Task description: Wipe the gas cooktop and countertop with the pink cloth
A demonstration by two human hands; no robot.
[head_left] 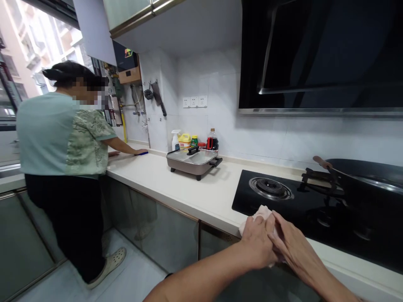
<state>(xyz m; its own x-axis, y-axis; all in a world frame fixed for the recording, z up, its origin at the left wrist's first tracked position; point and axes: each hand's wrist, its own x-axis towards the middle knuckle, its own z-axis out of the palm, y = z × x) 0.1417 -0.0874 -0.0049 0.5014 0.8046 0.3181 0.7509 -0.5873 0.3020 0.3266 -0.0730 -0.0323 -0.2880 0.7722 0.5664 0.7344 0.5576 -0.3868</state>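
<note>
At the far left, toward nine o'clock, another person in a pale green top (59,134) leans on the white countertop (176,184), one hand beside a small blue object (142,153). Moving right, a grey rectangular electric pan with a glass lid (192,161) stands at about eleven o'clock from the wearer's hands, well apart from them, with a row of bottles (195,140) behind it against the tiled wall.

The left hand (256,245) lies palm down at the front edge of the black glass gas hob (283,205), its fingers curled over a crumpled pale pink cloth (261,213). The cloth pokes out toward twelve o'clock from under that hand, resting where countertop meets hob, just short of the round left burner (270,188).

The right hand (291,245) lies flat and loose, fingers together, overlapping the left hand's knuckles and touching the cloth; whether it grips is hidden. The left hand is nearer the cloth's bulk.

At two o'clock a dark wok with a wooden handle (362,180) sits on the right burner.
</note>
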